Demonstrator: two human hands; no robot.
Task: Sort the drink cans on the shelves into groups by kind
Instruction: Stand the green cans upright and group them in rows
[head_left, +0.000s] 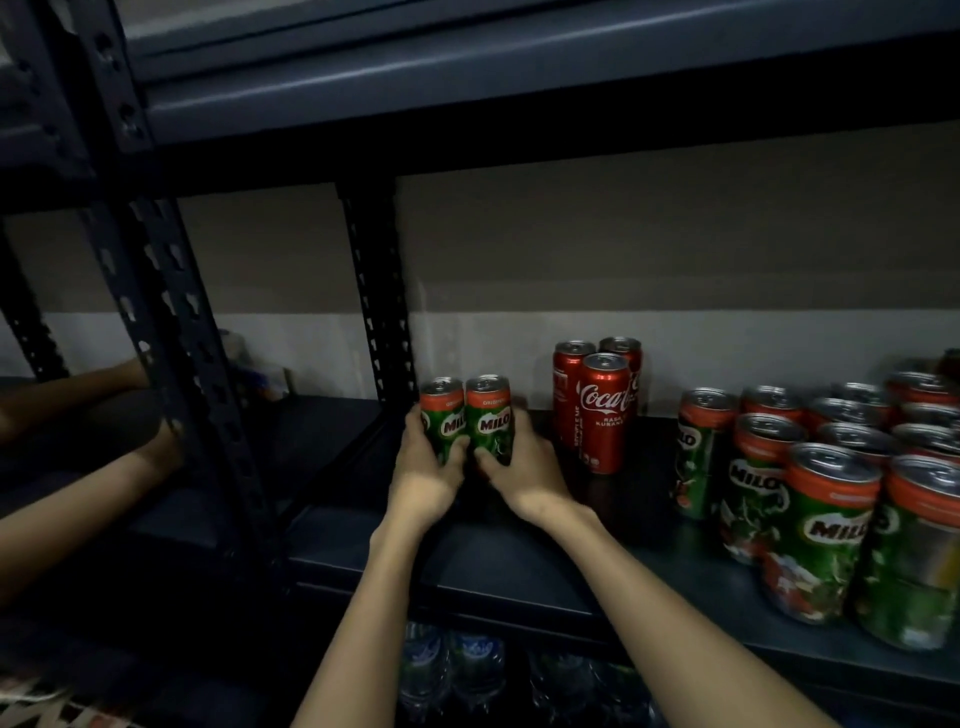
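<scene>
Standing upright side by side on the shelf (519, 561), two Milo cans (466, 418) touch; the left hand (428, 475) curls around one, the right hand (519, 470) around the other. Right of them stand three cola cans (602, 410), farther right a cluster of Milo cans (831, 499).

We reach both bare forearms forward and up, wrists close together; our left grip (428, 467) curls its fingers around something; our right grip (519, 470) does likewise, thumbs nearly touching.
</scene>
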